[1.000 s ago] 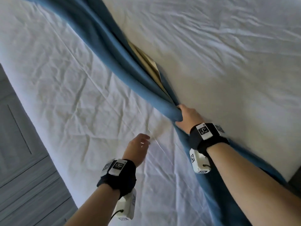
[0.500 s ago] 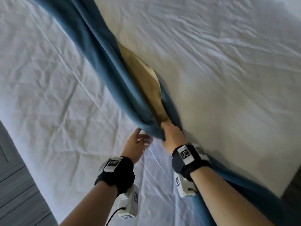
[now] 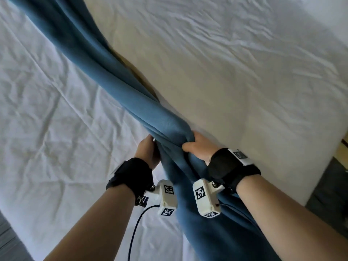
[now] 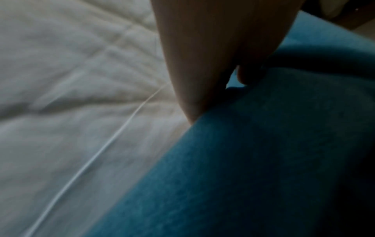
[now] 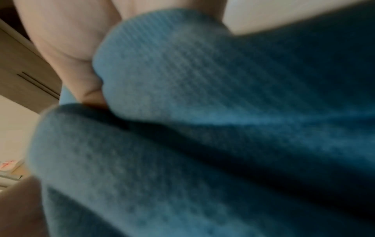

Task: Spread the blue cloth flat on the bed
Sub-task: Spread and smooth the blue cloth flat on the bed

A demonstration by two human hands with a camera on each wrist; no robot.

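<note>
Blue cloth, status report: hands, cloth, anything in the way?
Right hand grips the blue cloth; left hand pinches it alongside. Cloth bunched into a rope, not flat. White sheet wrinkled; nothing blocking in view.

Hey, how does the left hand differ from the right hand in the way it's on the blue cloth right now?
The right hand grips a bunched fold of the blue cloth with its thumb hooked round it; the left hand lies against the cloth's left side, thumb and fingers pinching an edge. The right hand lies over the cream side of the bed, the left over the white side. Both meet at the same gathered stretch of cloth, which is not yet flat.
</note>
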